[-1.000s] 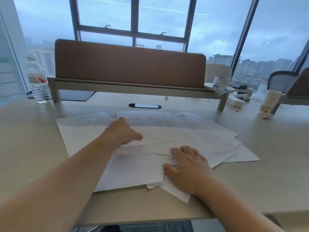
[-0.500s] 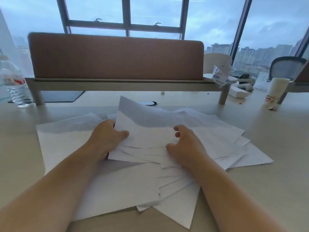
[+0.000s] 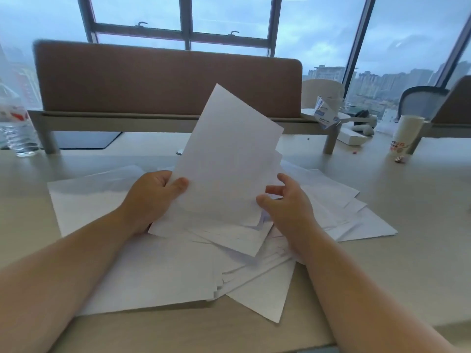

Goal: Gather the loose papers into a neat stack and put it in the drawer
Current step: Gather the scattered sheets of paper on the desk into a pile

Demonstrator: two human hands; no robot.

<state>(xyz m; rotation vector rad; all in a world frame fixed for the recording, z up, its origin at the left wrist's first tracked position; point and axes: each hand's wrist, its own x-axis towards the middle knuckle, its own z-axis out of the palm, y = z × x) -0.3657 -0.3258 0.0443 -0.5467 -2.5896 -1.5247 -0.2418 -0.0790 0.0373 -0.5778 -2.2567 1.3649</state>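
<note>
On the desk [image 3: 382, 276] (window-side), papers [image 3: 153, 276] sprawl.

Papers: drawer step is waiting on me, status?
Left hand grips lifted sheets; right hand open beside them. Other papers scattered on desk. No drawer visible.

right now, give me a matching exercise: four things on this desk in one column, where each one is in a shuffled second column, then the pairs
Things:
1. lifted sheets
2. water bottle
3. paper cup
4. loose papers

Places:
A. standing at the desk's far right
B. spread flat on the desk
C. tilted up, pinched by the left hand
D. standing at the desk's far left edge

Pairs: 1-C, 2-D, 3-A, 4-B

The right hand is by the lifted sheets' lower right edge, fingers loosely curled.
</note>
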